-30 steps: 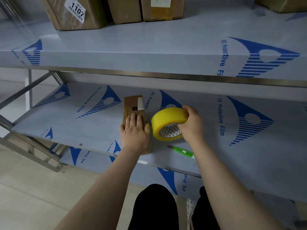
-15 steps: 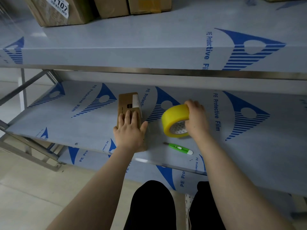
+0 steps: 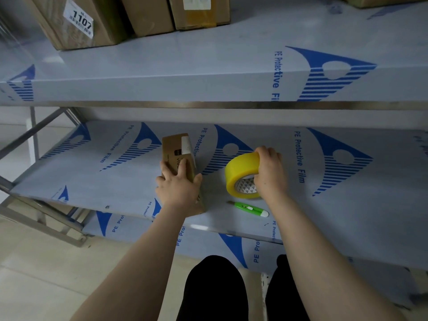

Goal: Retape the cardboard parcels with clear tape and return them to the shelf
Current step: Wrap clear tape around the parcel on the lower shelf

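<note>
Gripping one tape roll (image 3: 240, 167), touching one parcel (image 3: 177, 147).

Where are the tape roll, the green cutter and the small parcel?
tape roll (image 3: 240, 169): head view, on its yellow outer band.
green cutter (image 3: 249, 207): head view, on the middle of its body.
small parcel (image 3: 177, 145): head view, on its bare top face.

matt brown cardboard parcel (image 3: 178, 149), glossy yellow tape roll (image 3: 240, 172), film-covered metal shelf (image 3: 347, 216), green plastic cutter (image 3: 251, 208)
</note>
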